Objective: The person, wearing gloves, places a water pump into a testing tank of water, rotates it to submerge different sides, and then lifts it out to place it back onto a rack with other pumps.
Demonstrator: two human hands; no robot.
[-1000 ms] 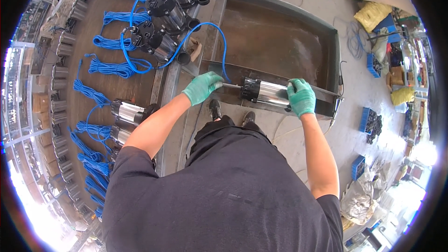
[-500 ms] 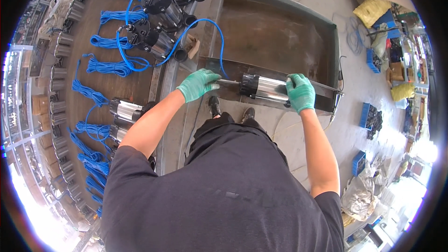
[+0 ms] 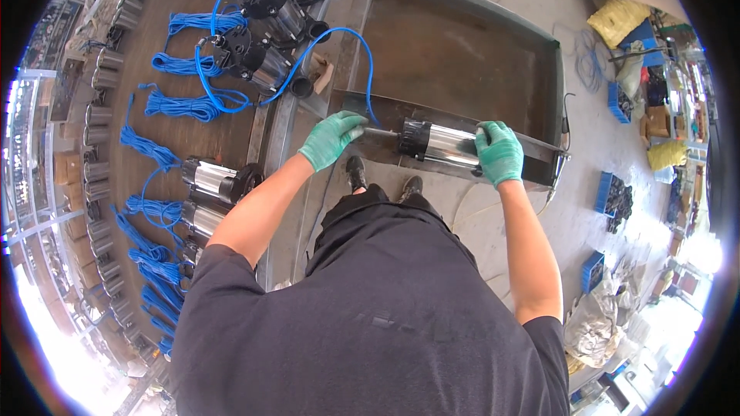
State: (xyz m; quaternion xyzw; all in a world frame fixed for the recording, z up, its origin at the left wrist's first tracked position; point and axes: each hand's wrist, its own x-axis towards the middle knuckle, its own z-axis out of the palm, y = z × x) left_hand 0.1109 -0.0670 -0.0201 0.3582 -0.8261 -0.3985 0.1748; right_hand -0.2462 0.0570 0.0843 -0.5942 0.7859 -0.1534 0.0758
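Note:
A submersible pump with a shiny steel cylinder body (image 3: 451,146) and a black ribbed end (image 3: 414,139) lies crosswise in front of me, at the near side of the metal trough. My right hand (image 3: 500,156), in a green glove, is wrapped round the cylinder's right end. From the black end a slim metal rod (image 3: 379,132) sticks out to the left. The green-gloved fingers of my left hand (image 3: 333,139) are closed at the rod's outer tip; how they grip it is partly hidden. Just above, a blue cable (image 3: 368,69) hangs down behind the trough's near edge.
On the bench to the left stand several steel pumps with black tops (image 3: 250,58), beside coiled blue cables (image 3: 185,104). Two more pumps (image 3: 212,179) lie near my left forearm. The rusty tray (image 3: 455,46) spans the far side. Blue bins (image 3: 605,191) sit on the floor at right.
My left hand has shifted slightly, and its fingers have curled closer together at the rod's tip. The right hand and the pump have stayed nearly in place.

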